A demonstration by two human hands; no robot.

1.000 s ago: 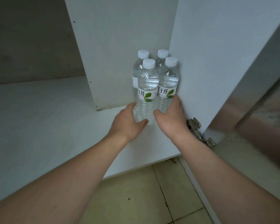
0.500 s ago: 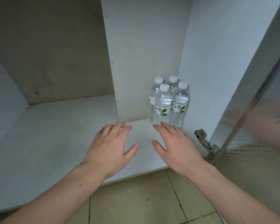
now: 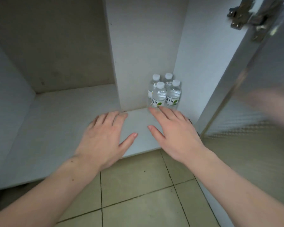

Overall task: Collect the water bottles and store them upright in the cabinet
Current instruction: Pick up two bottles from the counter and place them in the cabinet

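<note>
Here, four water bottles (image 3: 164, 93) are standing upright in the cabinet's (image 3: 72, 115) back right corner. Left hand (image 3: 105, 136) and right hand (image 3: 175, 130) are hovering, fingers straight, holding nothing.

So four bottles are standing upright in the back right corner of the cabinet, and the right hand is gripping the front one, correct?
Not quite. The four bottles do stand upright in the back right corner of the cabinet, but the right hand grips nothing: the head view shows it open, fingers straight, in front of the bottles. The left hand is open too.
</note>
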